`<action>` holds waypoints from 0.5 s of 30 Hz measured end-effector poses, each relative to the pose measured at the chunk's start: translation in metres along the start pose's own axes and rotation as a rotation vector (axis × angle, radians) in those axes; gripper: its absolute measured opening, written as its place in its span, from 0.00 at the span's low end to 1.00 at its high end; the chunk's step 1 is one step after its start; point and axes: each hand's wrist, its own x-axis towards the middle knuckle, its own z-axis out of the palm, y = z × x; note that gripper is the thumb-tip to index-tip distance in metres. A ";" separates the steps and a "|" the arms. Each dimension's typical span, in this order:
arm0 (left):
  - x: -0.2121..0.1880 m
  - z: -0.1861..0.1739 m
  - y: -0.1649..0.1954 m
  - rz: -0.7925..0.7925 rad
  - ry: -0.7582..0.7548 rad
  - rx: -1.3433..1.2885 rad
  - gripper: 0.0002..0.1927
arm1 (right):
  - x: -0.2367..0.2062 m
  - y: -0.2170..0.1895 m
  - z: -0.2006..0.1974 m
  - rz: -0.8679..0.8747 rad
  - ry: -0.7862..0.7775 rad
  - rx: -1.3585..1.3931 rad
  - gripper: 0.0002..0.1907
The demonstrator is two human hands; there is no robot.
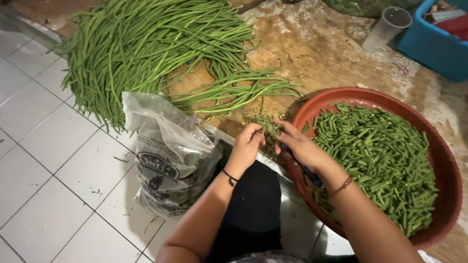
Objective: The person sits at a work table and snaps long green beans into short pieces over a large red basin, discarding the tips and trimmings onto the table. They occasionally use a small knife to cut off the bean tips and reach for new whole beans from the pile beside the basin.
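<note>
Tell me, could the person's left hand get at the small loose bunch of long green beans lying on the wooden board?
Probably yes: the left hand is just below the small bunch of long beans, with only bare wooden board between.

– What is the floor [53, 146] at nine o'clock made of?
– Glazed white tile, smooth and faintly shiny, with dark grout lines.
– And the board [321, 58] towards twelve?
– Bare wood, rough, worn and pale in patches, matt.
– The basin [446, 160] at three o'clock?
– Red-brown plastic, smooth, with a dull sheen on the rim.
– The bag [170, 156] in the middle?
– Thin, crinkled plastic film, cloudy grey and glossy where it creases.
– At one o'clock?
– A cup [387, 27] of clear, slightly frosted plastic, beside a blue crate [429, 46] of hard, smooth plastic.
– The long beans [146, 44]?
– Waxy green skin, smooth.
</note>
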 end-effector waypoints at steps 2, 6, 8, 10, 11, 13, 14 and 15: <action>-0.002 0.001 0.002 -0.020 -0.060 -0.104 0.12 | -0.015 -0.001 0.003 -0.021 -0.039 0.017 0.26; -0.011 0.016 0.021 0.045 -0.121 -0.097 0.14 | -0.042 -0.003 0.007 -0.183 -0.010 0.050 0.24; -0.014 0.023 0.035 0.046 -0.139 -0.030 0.16 | -0.056 -0.005 0.002 -0.145 0.060 0.092 0.24; -0.016 0.030 0.050 0.120 -0.212 0.061 0.14 | -0.077 -0.005 -0.008 0.041 0.164 0.126 0.24; -0.017 0.033 0.057 0.160 -0.248 0.107 0.13 | -0.085 -0.006 -0.013 -0.028 0.192 0.124 0.24; -0.018 0.040 0.068 0.104 -0.306 0.204 0.09 | -0.104 -0.007 -0.025 -0.168 0.251 0.117 0.24; -0.017 0.047 0.072 0.078 -0.335 0.253 0.08 | -0.113 -0.008 -0.031 -0.189 0.277 0.127 0.24; -0.017 0.055 0.075 0.095 -0.340 0.205 0.09 | -0.122 -0.008 -0.038 -0.210 0.301 0.135 0.24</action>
